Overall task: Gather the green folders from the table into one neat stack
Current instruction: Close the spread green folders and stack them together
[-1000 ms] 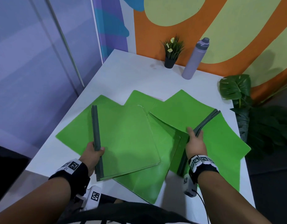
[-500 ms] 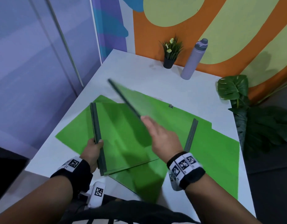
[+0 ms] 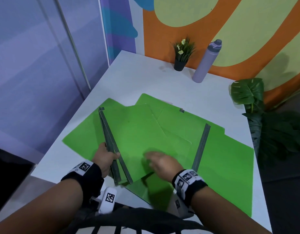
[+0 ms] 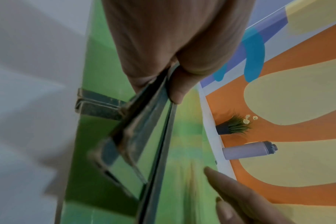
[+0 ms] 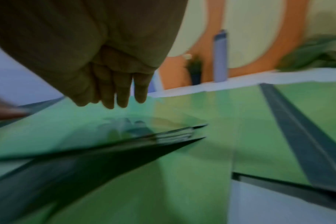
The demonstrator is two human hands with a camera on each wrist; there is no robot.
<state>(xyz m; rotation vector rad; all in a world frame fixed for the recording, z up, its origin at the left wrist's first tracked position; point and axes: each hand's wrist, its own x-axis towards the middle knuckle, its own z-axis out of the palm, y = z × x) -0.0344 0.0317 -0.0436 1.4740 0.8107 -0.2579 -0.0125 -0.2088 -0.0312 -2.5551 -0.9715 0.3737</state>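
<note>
Green plastic folders are lying fanned across the white table point(image 3: 146, 78), none of them squared up yet. Your left hand point(image 3: 104, 158) is pinching the grey spines point(image 3: 112, 149) of the two gathered folders point(image 3: 137, 132) at their near end, thumb on top and fingers curled under; the left wrist view is showing that grip closely, thumb point(image 4: 177, 89) pressed against the stacked spine edges. Those spines are diverging away from you rather than lying flush, so the pair is already skewed.

Your right hand point(image 3: 160, 164) is hovering over the top cover, fingers point(image 5: 123, 94) straight, close together and holding nothing; whether the tips are touching the sheet is unclear, because both views of it are blurred.

The relation that matters: the next loose folder point(image 3: 230, 157) is lying to the right of your right hand, its grey spine point(image 3: 201, 147) just beside that wrist and running away from you, roughly parallel to the held spines. The right hand is plainly the nearer one, so my judgement is that it should be reaching right for that spine.

Hard to make out: at least one more folder point(image 3: 151, 102) is poking out at the far side, and another sheet is jutting toward you under the pile, partly in shadow. How many folders are lying underneath cannot be counted from here.
</note>
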